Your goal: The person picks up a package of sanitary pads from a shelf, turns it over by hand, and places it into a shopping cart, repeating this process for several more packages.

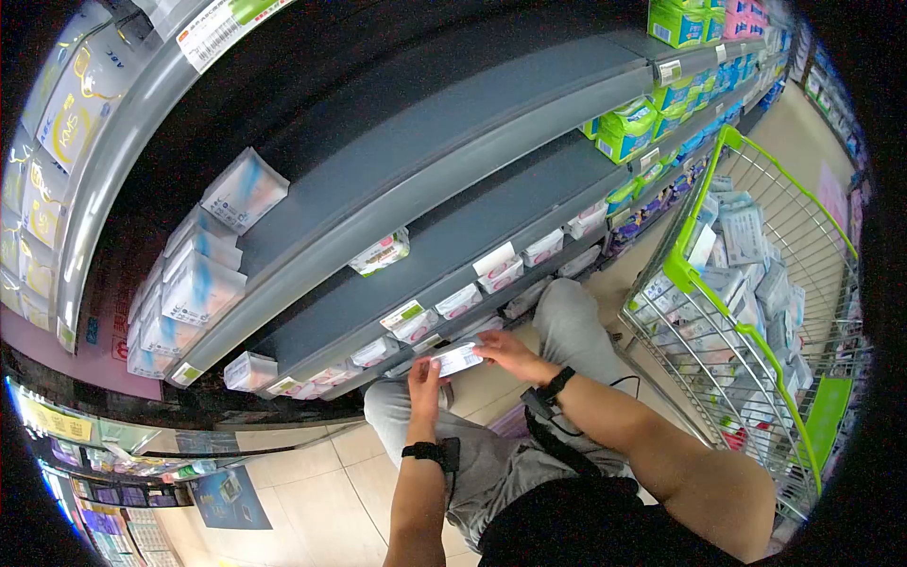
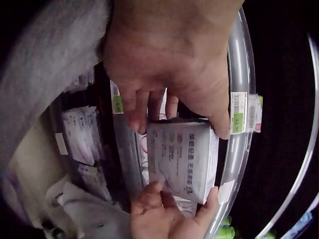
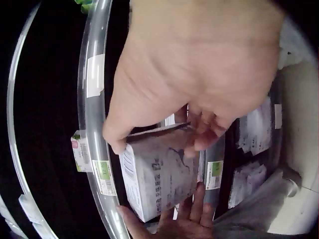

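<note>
Both hands hold a white sanitary pad pack (image 1: 457, 360) with dark print, in front of the lower shelf and between the person's knees. The left hand (image 1: 424, 386) grips one end, thumb along one side and fingers on the other. At the opposite end the right hand (image 1: 507, 353) pinches the pack the same way. In the left wrist view, the printed face of the pack (image 2: 179, 159) shows between the two hands. The right wrist view shows a barcode on the narrow side of the pack (image 3: 162, 174).
A wire shopping cart (image 1: 682, 271) with a green rim, loaded with many packs, stands at the right. White packs (image 1: 203, 288) stack on the left of the grey shelf (image 1: 444, 203). More packs (image 1: 459, 300) line the lower shelf. Green packs (image 1: 625, 130) stand farther along.
</note>
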`<move>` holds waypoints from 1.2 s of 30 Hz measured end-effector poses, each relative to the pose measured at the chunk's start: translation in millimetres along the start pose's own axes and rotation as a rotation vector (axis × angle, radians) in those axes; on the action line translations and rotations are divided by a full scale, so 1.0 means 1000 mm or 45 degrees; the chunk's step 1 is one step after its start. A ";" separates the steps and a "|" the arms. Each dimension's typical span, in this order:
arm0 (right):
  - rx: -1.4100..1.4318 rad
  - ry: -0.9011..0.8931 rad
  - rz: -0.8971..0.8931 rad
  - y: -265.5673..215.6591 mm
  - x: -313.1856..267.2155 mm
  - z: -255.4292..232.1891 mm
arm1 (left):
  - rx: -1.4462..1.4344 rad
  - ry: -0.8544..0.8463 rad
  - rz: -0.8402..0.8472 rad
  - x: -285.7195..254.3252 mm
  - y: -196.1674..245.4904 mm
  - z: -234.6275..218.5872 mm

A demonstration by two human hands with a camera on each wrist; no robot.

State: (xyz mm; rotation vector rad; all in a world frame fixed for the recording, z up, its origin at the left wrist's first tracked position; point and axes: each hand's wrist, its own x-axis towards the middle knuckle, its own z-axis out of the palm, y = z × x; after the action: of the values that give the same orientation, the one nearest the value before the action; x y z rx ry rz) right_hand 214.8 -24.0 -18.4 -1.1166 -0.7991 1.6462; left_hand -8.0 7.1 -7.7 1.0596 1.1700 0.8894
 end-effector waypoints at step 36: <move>0.448 0.036 -0.020 0.004 -0.004 -0.010 | -0.118 -0.395 -0.200 0.000 -0.015 0.002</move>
State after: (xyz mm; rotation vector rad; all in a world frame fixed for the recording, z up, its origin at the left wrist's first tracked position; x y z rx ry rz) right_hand 223.7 -29.3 -24.1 -0.8799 -0.4733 1.6750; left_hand -6.1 2.2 -21.9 0.9759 0.9288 0.6240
